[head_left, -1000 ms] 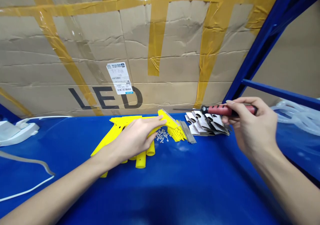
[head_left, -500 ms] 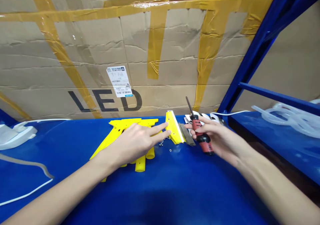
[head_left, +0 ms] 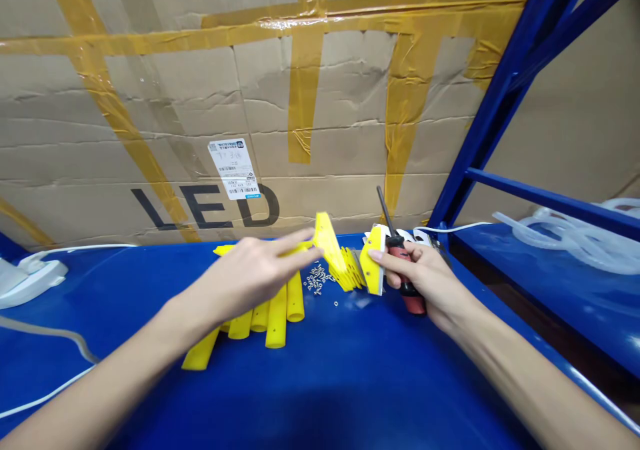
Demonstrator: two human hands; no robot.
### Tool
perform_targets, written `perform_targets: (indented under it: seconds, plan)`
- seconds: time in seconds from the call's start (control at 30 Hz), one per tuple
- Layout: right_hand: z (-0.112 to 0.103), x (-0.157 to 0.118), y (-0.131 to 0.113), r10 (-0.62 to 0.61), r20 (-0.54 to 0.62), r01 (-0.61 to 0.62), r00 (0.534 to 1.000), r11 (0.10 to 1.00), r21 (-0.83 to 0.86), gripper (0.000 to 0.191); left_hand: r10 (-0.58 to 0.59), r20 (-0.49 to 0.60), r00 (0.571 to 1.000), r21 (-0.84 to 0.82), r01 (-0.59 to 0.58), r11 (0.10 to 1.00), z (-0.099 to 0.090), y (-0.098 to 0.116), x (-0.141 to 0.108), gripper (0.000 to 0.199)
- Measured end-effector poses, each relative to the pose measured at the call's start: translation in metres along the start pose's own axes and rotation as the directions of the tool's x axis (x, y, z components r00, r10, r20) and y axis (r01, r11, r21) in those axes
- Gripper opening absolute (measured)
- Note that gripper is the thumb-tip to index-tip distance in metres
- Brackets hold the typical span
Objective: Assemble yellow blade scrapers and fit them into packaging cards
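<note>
My left hand lies with extended fingers across a yellow plastic frame, which tilts up from the blue table. Yellow plastic tubes fan out below that hand toward me. My right hand grips a screwdriver with a red and black handle, its shaft pointing up. Its fingertips touch a yellow end plate that stands on edge. Between the hands lies a small pile of silver screws. Part of the yellow frame is hidden by my left hand.
Grey and white brackets are stacked behind my right hand. A taped cardboard box marked LED stands behind the blue table. A blue shelf upright and clear tubing are at right; a white cable and white object are at left.
The yellow frame has tilted up and its tubes have fanned toward me. My right hand has turned the screwdriver upright and moved left, against the yellow end plate.
</note>
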State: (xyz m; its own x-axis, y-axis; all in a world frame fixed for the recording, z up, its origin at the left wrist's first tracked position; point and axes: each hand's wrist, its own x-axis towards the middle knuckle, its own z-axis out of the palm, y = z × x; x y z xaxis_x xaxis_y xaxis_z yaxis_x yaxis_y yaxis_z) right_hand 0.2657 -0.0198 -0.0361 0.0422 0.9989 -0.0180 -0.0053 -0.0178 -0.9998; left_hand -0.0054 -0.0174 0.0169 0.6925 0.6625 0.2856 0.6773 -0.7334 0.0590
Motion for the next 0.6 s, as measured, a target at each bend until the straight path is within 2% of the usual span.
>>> perform_targets:
  seconds: [0.03,0.1,0.2,0.27,0.37,0.47,0.6]
  plan:
    - [-0.001,0.001,0.001,0.001,-0.019,-0.001,1.0,1.0,-0.003,0.046,-0.073,-0.084,0.994,0.042,0.076,0.996,-0.006,-0.004,0.0,0.044]
    - [-0.002,0.002,0.002,0.015,-0.034,-0.016,0.999,1.0,-0.008,0.045,-0.253,-0.145,0.956,0.13,0.272,0.953,-0.017,-0.011,0.0,0.047]
    - [0.003,0.0,0.003,0.03,-0.016,-0.03,0.999,1.0,0.008,0.045,-0.422,-0.079,0.903,0.266,0.427,0.865,-0.021,-0.017,-0.001,0.052]
    - [0.006,-0.002,0.003,0.036,-0.001,-0.036,0.999,0.999,0.012,0.044,-0.47,-0.021,0.883,0.289,0.455,0.842,-0.015,-0.02,0.0,0.051]
    - [0.008,-0.003,0.003,0.059,0.015,-0.059,0.998,0.998,0.001,0.043,-0.51,0.01,0.86,0.25,0.492,0.834,0.002,-0.023,0.002,0.051]
    - [0.006,-0.003,0.003,0.08,0.021,-0.079,0.997,0.997,-0.012,0.042,-0.516,0.026,0.856,0.217,0.499,0.839,0.016,-0.026,0.007,0.046]
    - [0.004,-0.001,0.004,0.075,0.011,-0.075,0.997,0.997,-0.016,0.044,-0.524,0.003,0.852,0.289,0.501,0.816,0.016,-0.026,0.01,0.046]
